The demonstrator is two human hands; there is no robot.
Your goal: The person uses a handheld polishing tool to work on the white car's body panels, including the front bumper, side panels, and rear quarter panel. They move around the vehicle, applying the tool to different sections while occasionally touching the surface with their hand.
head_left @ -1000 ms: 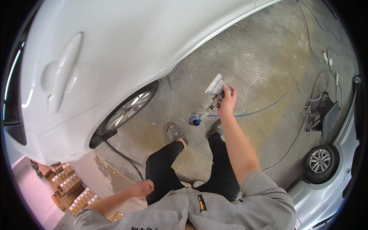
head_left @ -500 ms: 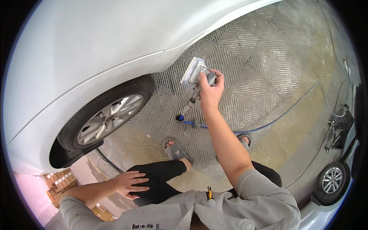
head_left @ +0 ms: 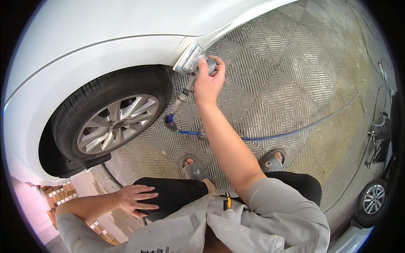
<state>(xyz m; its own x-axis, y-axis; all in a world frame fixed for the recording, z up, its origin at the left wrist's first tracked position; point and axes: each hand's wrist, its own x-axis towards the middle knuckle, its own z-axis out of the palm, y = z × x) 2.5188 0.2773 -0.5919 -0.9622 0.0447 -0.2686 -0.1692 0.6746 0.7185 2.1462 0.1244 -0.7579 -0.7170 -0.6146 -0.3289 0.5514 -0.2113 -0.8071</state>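
Note:
My right hand is wrapped round the grey head of an air sander with a flat rectangular pad. The pad's edge meets, or lies very close to, the lower edge of the white car body just behind the wheel arch; I cannot tell whether it touches. From the sander's handle a blue air hose runs down and off to the right. Resting on my black-trousered left knee is my left hand, fingers spread, with nothing in it.
The car's wheel with a silver rim stands left of the sander. Ribbed grey and yellow floor tiles lie below. Another car's wheel and a dark stand are at the right, cartons at the lower left.
My right hand has carried the sander left and away from me, up to the car body, with the hose trailing along. The left hand stays on the knee.

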